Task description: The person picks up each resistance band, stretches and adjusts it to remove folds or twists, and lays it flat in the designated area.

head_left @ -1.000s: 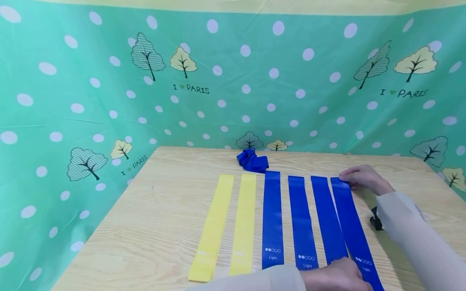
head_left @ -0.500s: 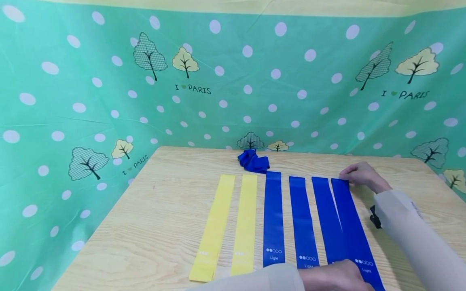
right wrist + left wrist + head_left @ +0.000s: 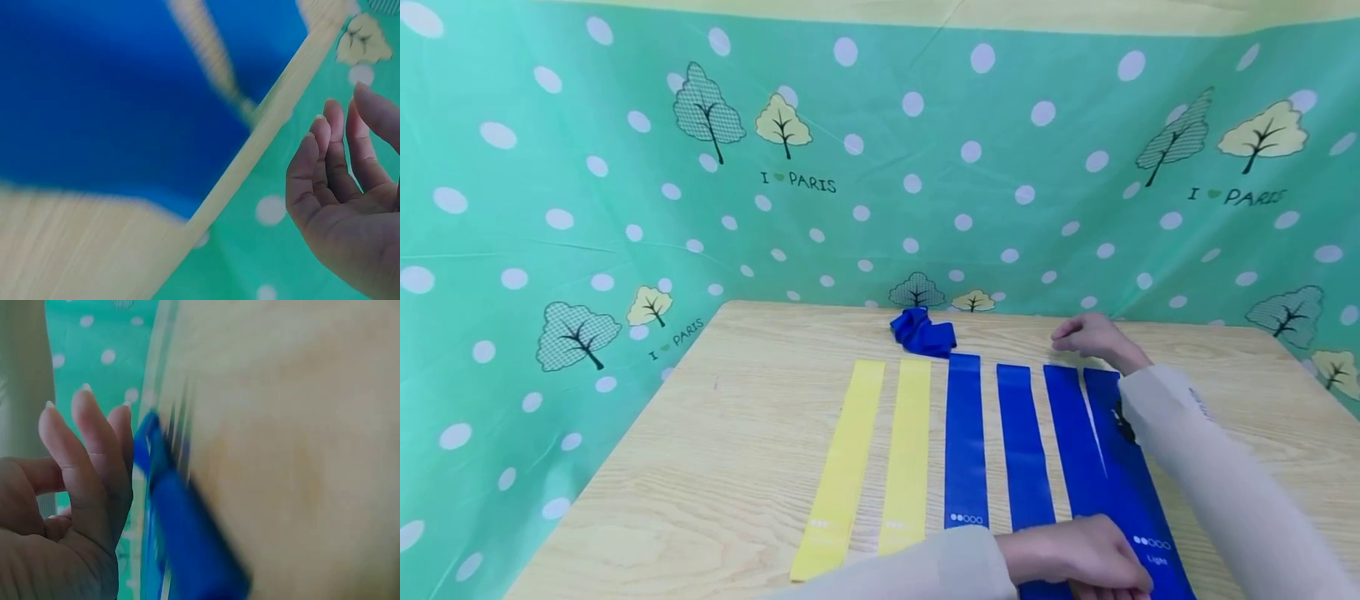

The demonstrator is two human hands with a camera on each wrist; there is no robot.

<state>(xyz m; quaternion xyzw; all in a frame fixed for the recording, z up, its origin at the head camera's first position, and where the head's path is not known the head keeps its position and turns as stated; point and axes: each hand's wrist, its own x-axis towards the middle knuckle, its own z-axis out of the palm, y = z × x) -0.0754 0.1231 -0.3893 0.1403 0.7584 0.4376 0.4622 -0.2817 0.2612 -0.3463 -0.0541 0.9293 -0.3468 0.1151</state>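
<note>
Flat blue resistance bands printed "Light" lie side by side on the table, among them the rightmost band and its neighbour. These two overlap toward their near ends. My left hand hovers over the near ends of the blue bands; in the left wrist view its fingers are loosely bent beside a blurred blue band, gripping nothing. My right hand is just beyond the far ends of the right two bands. Its fingers are relaxed with nothing between them.
Two yellow bands, an outer one and an inner one, lie left of the blue ones. A crumpled blue band sits at the back of the wooden table. A green dotted cloth hangs behind.
My right hand has let go of the far end of the rightmost blue band and moved left and away. My left hand has lifted slightly. The rightmost band shifted left at its near part, over its neighbour.
</note>
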